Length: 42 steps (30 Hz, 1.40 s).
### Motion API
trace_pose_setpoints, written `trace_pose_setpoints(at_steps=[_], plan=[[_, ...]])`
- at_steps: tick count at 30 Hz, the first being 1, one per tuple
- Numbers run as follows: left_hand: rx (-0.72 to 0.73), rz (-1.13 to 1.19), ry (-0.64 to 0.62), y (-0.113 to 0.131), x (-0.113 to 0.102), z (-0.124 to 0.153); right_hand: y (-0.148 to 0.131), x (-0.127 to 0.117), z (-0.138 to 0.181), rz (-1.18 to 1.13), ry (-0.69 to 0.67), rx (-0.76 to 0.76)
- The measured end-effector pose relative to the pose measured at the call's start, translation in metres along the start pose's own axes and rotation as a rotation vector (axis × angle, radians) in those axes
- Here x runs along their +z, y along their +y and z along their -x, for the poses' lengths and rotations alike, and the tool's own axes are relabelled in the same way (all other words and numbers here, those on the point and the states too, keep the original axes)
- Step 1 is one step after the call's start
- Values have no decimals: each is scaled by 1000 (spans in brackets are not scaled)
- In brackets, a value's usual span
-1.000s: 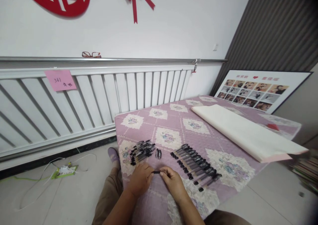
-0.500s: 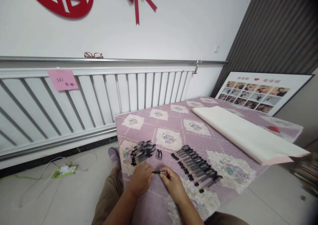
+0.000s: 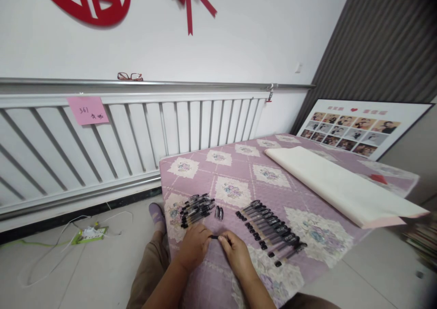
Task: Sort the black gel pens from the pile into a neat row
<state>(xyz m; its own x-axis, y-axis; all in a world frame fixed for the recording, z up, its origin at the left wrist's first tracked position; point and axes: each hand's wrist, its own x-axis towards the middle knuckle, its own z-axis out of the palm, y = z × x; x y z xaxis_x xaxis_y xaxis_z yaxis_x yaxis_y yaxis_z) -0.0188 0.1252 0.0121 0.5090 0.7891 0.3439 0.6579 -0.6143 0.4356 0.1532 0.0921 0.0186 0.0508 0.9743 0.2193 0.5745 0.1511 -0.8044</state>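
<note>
My left hand and my right hand meet over the near part of the purple quilted surface, fingers pinched together on a small black pen held between them. Just beyond my left hand lies a loose pile of black pens. Two pen caps sit beside that pile. To the right of my right hand, several black pens lie side by side in a neat diagonal row.
A long cream paper sheet lies across the far right of the quilt. A framed photo board leans behind it. A white slatted radiator cover lines the wall, with glasses on its rail. A green power strip lies on the floor.
My right hand has slid a little left towards my left hand along the pen, so less of the pen shows between them. The view has shifted slightly.
</note>
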Motion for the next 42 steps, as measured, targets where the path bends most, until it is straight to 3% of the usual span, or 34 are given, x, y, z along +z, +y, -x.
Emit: trace_pose_setpoints(at_steps=[7, 15, 18, 30, 35, 42], plan=[[0, -2, 2, -2, 2, 0, 1, 3, -1, 115, 0, -22], [-21, -26, 18, -1, 3, -1, 2, -1, 3, -70, 47, 18], [-11, -25, 12, -2, 4, -1, 3, -2, 3, -89, 19, -30], [-11, -17, 2, -2, 4, -1, 1, 0, 2, 50, 1, -57], [-35, -34, -5, -2, 4, -1, 3, 1, 3, 9, 40, -6], [-39, -53, -37, -1, 2, -2, -2, -2, 3, 8, 11, -56]])
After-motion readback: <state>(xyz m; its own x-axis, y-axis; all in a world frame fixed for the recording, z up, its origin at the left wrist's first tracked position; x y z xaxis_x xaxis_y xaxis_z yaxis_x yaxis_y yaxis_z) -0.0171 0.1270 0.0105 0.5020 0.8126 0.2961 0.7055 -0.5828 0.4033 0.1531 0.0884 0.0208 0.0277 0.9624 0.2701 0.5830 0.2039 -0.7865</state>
